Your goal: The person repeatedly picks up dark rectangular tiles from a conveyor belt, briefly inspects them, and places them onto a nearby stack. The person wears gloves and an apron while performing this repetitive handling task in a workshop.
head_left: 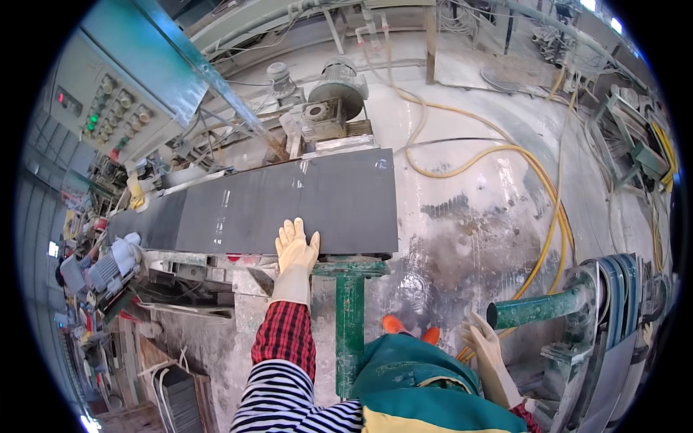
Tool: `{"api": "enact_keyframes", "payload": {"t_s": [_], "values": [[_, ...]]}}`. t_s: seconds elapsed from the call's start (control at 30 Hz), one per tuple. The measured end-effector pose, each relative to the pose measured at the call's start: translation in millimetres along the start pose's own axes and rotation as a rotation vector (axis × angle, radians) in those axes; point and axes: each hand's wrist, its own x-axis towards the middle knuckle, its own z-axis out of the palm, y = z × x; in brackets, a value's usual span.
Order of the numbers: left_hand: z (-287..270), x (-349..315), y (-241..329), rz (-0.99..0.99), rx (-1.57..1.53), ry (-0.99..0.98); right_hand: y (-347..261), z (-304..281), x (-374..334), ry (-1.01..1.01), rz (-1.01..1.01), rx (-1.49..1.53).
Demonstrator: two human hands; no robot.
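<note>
A long, dark grey slab (289, 195) with a smooth, wet-looking face lies across a machine bed in front of me. My left hand (296, 249), in a cream rubber glove, lies palm down at the slab's near edge with its fingers stretched out. My right hand (482, 339), gloved the same way, hangs low at my right side, away from the slab. Its fingers look extended and nothing shows in them. Close to it is the end of a green pipe (538, 307). A green metal support (351, 325) stands below the slab, right of my left arm.
A control cabinet (119, 94) with knobs and lit buttons is at the upper left. Behind the slab sits a motor (339, 86). Yellow hoses (538, 169) curl over the wet floor on the right. More slabs (626, 303) lean at the lower right.
</note>
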Motion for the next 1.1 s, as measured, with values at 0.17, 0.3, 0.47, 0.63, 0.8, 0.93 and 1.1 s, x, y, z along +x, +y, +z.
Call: {"api": "enact_keyframes", "payload": {"t_s": [0.17, 0.3, 0.47, 0.63, 0.8, 0.93, 1.1], "values": [[-1.0, 1.1, 5.0, -0.030, -0.005, -0.056, 11.1, -36.9, -36.5, 0.131, 0.011, -0.045], [-3.9, 6.5, 9.6, 0.006, 0.011, -0.032, 9.5, -44.3, -48.3, 0.203, 0.008, 0.019], [12.9, 4.5, -6.2, 0.002, 0.002, 0.069, -1.9, -37.0, -49.8, 0.291, -0.049, 0.100], [21.3, 12.1, -0.8, -0.006, 0.058, 0.067, 6.2, -30.0, -49.9, 0.348, -0.087, 0.173], [21.6, 28.6, -8.6, 0.190, 0.081, 0.278, 31.2, -30.1, -46.7, 0.351, -0.120, 0.285], [-6.5, 31.7, 32.7, 0.214, 0.185, 0.234, 28.1, -36.0, -57.1, 0.415, -0.128, 0.339], [-19.4, 31.5, 163.3, 0.594, -0.341, 0.238, 49.7, -58.7, -71.5, 0.494, -0.197, 0.450]]}}
